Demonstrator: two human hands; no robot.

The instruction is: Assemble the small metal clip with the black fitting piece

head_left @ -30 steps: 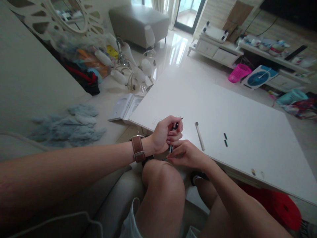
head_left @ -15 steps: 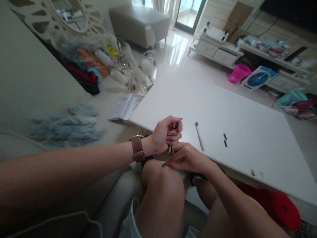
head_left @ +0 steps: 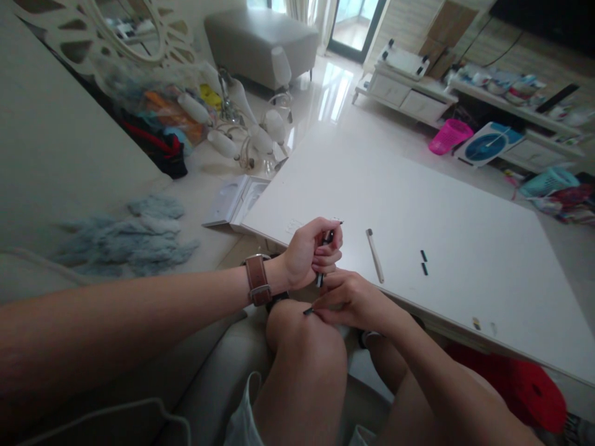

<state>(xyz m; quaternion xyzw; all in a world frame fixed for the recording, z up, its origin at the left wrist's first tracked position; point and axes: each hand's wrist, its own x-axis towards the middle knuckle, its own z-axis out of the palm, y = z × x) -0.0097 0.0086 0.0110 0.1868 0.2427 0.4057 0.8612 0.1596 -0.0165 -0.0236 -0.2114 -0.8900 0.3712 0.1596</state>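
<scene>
Tabletop [head_left: 395, 186] spreads beyond left hand [head_left: 312, 251] and right hand [head_left: 353, 300], a pale toothbrush [head_left: 374, 255] just inside its near edge, perhaps for ready reach, while by that edge the left grip encloses a slim dark rod [head_left: 320, 279], apparently steadying it, and the right pinches a small dark piece [head_left: 308, 311].

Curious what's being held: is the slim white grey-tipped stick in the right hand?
No, the stick lies on the white table, while the right hand pinches a small dark strip.

Glossy pale flr [head_left: 333, 93] is brightly lit nr. dark-framed glass dr [head_left: 357, 28], bet. boxy grey ottoman [head_left: 261, 40] & low white cabinet [head_left: 389, 91].
</scene>
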